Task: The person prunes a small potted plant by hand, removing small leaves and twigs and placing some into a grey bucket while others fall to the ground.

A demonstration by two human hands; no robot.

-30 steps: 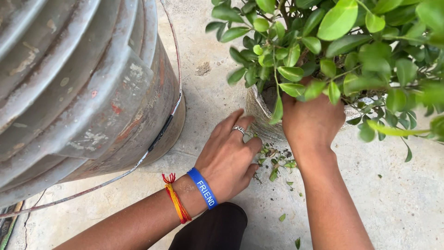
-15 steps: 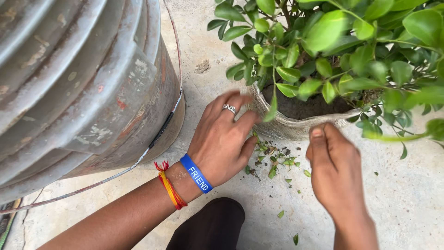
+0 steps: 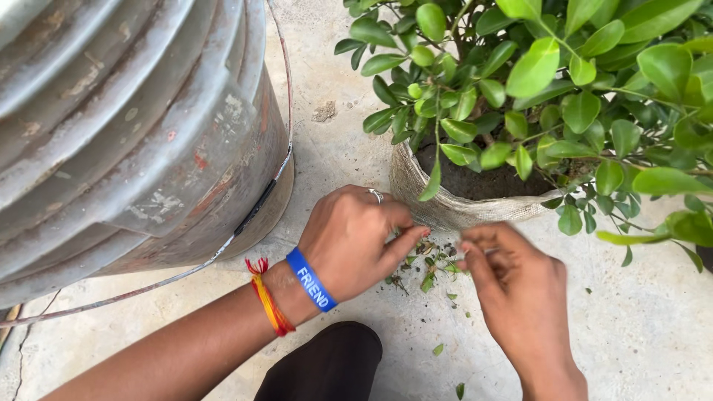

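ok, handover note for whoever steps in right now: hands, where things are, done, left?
Left hand: low over the concrete, fingers by the leaf bits, holding nothing visible.
Right hand: beside them, blurred, fingers curled; grip unclear.
Things: leaf bits lie on the floor in front of the plant bag; the bush stands in it; drum to the left.
Done: bits lie in a loose cluster between the hands.
Left: they are not yet off the floor; a few strays lie nearer.

A potted plant (image 3: 535,96) stands right of the big drum (image 3: 126,126), leaf scraps (image 3: 427,267) lying before it.
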